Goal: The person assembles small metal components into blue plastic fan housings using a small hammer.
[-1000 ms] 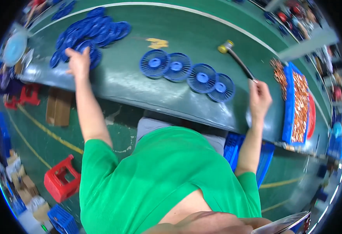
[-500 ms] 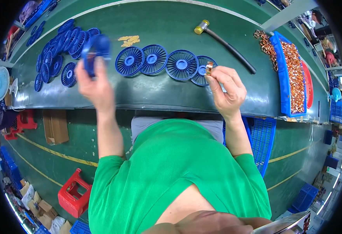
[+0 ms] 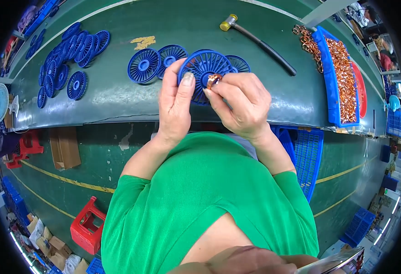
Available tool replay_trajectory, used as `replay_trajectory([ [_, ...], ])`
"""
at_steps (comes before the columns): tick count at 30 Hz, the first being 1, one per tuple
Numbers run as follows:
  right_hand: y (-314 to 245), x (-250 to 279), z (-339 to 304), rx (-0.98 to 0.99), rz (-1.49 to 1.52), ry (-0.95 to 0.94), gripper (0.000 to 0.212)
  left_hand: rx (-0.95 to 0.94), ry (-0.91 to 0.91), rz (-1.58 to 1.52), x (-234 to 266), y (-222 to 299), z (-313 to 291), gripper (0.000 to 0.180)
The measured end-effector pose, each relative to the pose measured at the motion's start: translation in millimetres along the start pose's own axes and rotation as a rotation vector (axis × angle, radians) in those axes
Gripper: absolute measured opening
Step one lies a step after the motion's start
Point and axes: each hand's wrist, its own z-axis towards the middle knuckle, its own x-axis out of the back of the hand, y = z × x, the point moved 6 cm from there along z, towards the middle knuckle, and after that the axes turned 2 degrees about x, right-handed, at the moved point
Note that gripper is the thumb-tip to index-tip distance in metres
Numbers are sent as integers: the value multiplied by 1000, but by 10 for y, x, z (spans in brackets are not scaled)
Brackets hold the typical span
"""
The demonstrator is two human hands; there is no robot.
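In front of my chest, above the bench edge, a blue spoked plastic wheel (image 3: 208,57) is tilted up in my left hand (image 3: 175,107), thumb on the near face. My right hand (image 3: 245,101) pinches a shiny copper-coloured ring (image 3: 213,81) at the wheel's hub; whether it sits on the hub or just against it, I cannot tell. More wheels lie flat behind: one (image 3: 144,66) to the left, another (image 3: 171,54) beside it, and one (image 3: 239,64) partly covered on the right.
A heap of blue wheels (image 3: 84,49) covers the bench's left part. A yellow-headed mallet (image 3: 264,46) lies at the back right. Further right stand a blue tray (image 3: 329,86) full of copper rings and a red tray (image 3: 360,93). A red stool (image 3: 84,230) is on the floor at left.
My left hand has come right from near the heap, bringing the wheel to the middle. My right hand has moved left with the ring, and the two now meet.
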Motion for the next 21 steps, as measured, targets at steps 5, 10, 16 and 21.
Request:
replay_trajectory([
  [5, 92, -199, -39, -166, -30, -120, 14, -37, -15, 4, -25, -79, -60, 28],
  [10, 164, -316, -165, -255, -9, -198, 14, -49, -17, 92, 25, -223, -96, 26],
  [16, 101, -179, -164, -226, -218, -103, 34, 116, -70, -264, -38, -158, -50, 43],
  [21, 79, -48, -103, -81, -28, -371, 30, 285, -248, -318, 21, -126, -140, 50],
])
